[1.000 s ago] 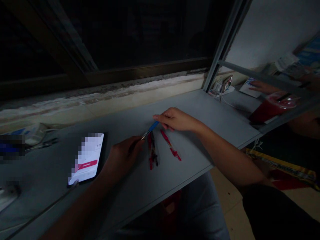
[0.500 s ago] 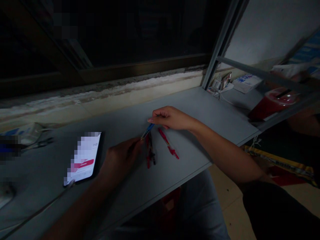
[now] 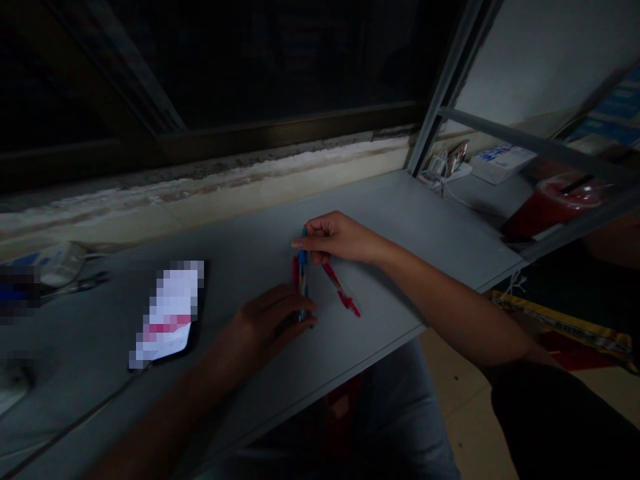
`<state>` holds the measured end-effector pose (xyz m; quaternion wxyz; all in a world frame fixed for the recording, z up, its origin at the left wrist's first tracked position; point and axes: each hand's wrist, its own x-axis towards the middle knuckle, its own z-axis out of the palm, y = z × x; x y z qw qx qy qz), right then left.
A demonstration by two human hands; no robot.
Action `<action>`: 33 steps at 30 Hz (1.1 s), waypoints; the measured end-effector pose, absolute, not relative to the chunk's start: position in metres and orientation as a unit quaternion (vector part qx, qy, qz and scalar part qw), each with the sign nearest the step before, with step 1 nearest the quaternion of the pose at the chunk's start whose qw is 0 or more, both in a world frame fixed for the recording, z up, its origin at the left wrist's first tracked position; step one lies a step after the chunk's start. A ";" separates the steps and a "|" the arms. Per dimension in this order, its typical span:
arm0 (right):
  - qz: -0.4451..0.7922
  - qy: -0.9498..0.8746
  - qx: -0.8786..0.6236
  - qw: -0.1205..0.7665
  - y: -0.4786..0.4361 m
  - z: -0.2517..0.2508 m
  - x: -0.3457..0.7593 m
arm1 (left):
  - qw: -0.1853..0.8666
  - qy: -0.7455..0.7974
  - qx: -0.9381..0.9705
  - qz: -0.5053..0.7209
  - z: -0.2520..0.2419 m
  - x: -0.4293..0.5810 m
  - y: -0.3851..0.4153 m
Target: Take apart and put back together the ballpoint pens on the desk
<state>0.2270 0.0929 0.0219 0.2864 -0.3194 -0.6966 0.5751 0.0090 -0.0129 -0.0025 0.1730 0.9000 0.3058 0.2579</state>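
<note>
The person's 2 bare hands are closing on a slim blue plastic pen (image 3: 303, 273), which is running lengthwise between them just above a pale grey shelf board (image 3: 400, 220). The right hand (image 3: 340, 239) is pinching its upper end, fingers curled together, while the left hand (image 3: 267, 323) is wrapping its lower end, fingers together and clamped around the barrel.

A narrow red pen part (image 3: 295, 270) is lying directly under the blue pen, partly hidden by it, and a second slender red pen part (image 3: 341, 292) is lying on the board just beside the right hand – neither hand is gripping it.

A smartphone (image 3: 170, 317) with a pixelated screen is lying on the board near the left hand. Far to the right, a red drink in a clear plastic cup with a black straw (image 3: 550, 207) is standing beyond a grey metal frame upright (image 3: 453, 87), next to a white-and-blue carton (image 3: 500, 163)
</note>
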 end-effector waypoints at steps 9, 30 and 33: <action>0.513 -0.762 -0.346 0.190 0.086 0.028 0.231 | 0.196 0.304 0.897 0.256 0.000 0.012 -0.019; 0.523 -0.759 -0.369 0.123 0.087 0.029 0.232 | 0.210 0.296 0.907 0.214 -0.001 0.016 -0.020; 0.519 -0.757 -0.378 0.121 0.087 0.032 0.233 | 0.201 0.291 0.910 0.217 0.000 0.017 -0.019</action>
